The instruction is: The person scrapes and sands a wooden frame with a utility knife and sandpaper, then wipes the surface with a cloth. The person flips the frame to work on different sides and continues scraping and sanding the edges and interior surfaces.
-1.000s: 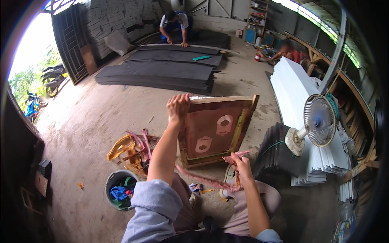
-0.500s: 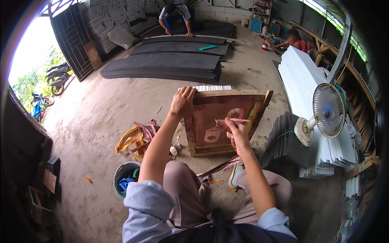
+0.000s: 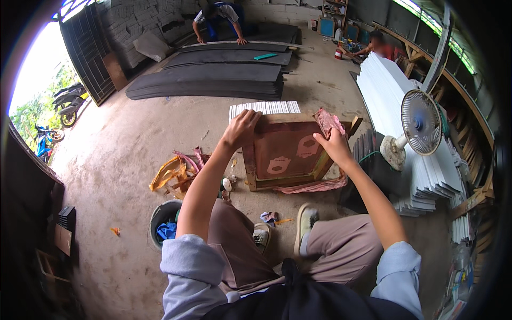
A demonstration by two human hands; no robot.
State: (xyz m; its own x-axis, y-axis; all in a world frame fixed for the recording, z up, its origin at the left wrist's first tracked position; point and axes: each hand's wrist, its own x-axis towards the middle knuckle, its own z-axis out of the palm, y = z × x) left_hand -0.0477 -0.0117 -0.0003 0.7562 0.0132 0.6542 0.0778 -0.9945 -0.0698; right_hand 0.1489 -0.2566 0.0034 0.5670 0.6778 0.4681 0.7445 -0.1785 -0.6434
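Observation:
A wooden screen-printing frame (image 3: 260, 181) stands tilted on the floor in front of me. Its reddish-brown mesh carries two pale label-shaped motifs. My left hand (image 3: 242, 128) is closed over the frame's upper left corner. At the upper right side, my right hand (image 3: 335, 146) is closed on a crumpled pinkish tape strip (image 3: 329, 121), which sticks up above the fingers. A long pink strip (image 3: 314, 186) droops along the frame's lower edge and bends up at the right; whether it joins the piece in my hand cannot be made out.
Peeled yellow and pink strips (image 3: 169, 173) lie left of the frame, near a bucket (image 3: 155, 226) holding blue cloth. White slats (image 3: 266, 108) lie behind it. Dark sheets (image 3: 208, 82) fill the back, where a person (image 3: 221, 18) bends. White sheets (image 3: 378, 93) and a fan (image 3: 420, 125) stand right.
My right hand has moved up and right with the tape, from before the mesh to the frame's upper right. The long strip now runs along the lower edge. My left hand keeps its grip.

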